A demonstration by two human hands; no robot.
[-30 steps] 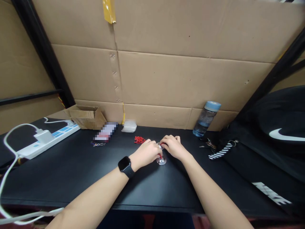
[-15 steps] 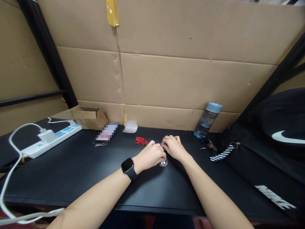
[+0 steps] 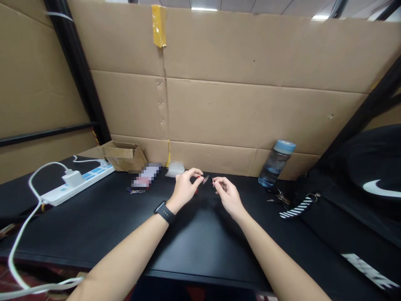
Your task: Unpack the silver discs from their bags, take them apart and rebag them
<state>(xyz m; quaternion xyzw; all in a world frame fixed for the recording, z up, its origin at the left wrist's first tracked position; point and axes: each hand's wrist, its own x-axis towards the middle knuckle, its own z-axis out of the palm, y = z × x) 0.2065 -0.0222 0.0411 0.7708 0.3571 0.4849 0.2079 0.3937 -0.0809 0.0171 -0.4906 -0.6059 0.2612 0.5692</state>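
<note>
A wide cardboard wall (image 3: 219, 113) is rising behind the black table (image 3: 188, 255), which is stretching across the lower half of the view. A black bag (image 3: 354, 175) with white lettering is filling the right side. Toward the back left, an open cardboard box (image 3: 125, 159) is standing near a white power strip (image 3: 87, 182), into which a white plug (image 3: 73, 179) is fitting. A clear bottle (image 3: 272, 167) with a blue cap is standing near the wall on the right, holding some liquid. The person's left grip (image 3: 184, 188) is pinching, thumb against fingertips, a small left disc (image 3: 205, 179) with red at its back; the right grip (image 3: 230, 196) is likewise pinching a small right disc (image 3: 212, 182), which is showing nearly edge-on. Both discs are hovering above the middle of the table, facing each other just apart. A dark watch (image 3: 165, 212) is circling the left wrist. A flat, pixelated item (image 3: 146, 175) and a whitish packet (image 3: 175, 168) are lying behind the left grip, while a striped strap (image 3: 296, 208) is hanging from the bag beside some keys (image 3: 282, 197). Tiny red bits (image 3: 196, 191) are peeking out beside the left thumb, mostly hidden.
</note>
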